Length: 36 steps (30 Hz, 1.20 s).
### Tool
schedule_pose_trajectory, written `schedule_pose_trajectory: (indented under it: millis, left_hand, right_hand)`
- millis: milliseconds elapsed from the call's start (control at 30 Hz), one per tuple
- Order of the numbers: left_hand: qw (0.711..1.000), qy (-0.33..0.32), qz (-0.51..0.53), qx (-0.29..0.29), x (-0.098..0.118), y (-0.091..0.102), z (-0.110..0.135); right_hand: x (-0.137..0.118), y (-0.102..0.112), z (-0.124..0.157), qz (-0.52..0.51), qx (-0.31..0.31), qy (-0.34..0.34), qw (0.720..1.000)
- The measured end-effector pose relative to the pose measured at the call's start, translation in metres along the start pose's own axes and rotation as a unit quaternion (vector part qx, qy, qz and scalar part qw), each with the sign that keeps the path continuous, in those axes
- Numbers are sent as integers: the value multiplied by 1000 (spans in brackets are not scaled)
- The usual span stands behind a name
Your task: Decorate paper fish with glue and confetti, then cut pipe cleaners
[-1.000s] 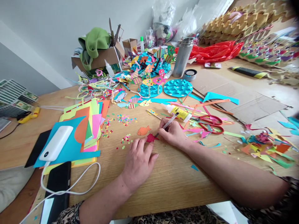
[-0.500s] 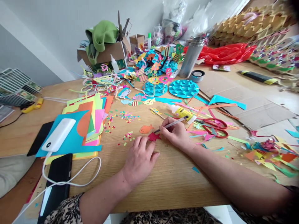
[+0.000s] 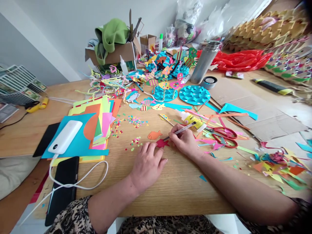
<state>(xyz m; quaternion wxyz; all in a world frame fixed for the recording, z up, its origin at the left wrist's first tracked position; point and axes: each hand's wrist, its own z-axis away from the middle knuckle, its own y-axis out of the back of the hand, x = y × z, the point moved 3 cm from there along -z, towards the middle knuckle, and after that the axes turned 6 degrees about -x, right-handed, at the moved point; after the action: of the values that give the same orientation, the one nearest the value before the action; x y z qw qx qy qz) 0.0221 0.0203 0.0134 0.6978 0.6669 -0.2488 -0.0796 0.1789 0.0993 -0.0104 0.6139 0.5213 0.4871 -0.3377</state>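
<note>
My left hand lies flat on the wooden table, fingers stretched out, their tips pressing down a small red paper fish. My right hand is closed round a thin pen, whose tip rests on the red fish. An orange paper fish lies just to the left of the red one. Small confetti dots are scattered nearby.
A stack of coloured paper with a white power bank and a black phone lies at left. A glue bottle, red scissors, paper scraps, blue discs, a steel flask and a cardboard box crowd the far side.
The view has shifted slightly. My right hand has tilted the pen flatter over the red fish; my left hand stays pressed on it.
</note>
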Motion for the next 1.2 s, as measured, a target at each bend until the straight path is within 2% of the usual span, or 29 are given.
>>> schedule_pose_trajectory:
  millis: [433,667,833,1200]
  left_hand:
    - [1000,-3,-9,8,-1,0,-1]
    - [1000,-4,-15,8,-1,-3,0]
    - [1000,-9,-17,4,0,-3,-1]
    - [1000,-1,-20,5,0,-2,0]
  right_hand:
    - [-2,0,-2,17,-1,3,1000]
    - [-4,2,-3,34,19,26,999]
    - [-3,0,-2,40,10,6,999]
    - [-3,0,-2,38,3,13,999]
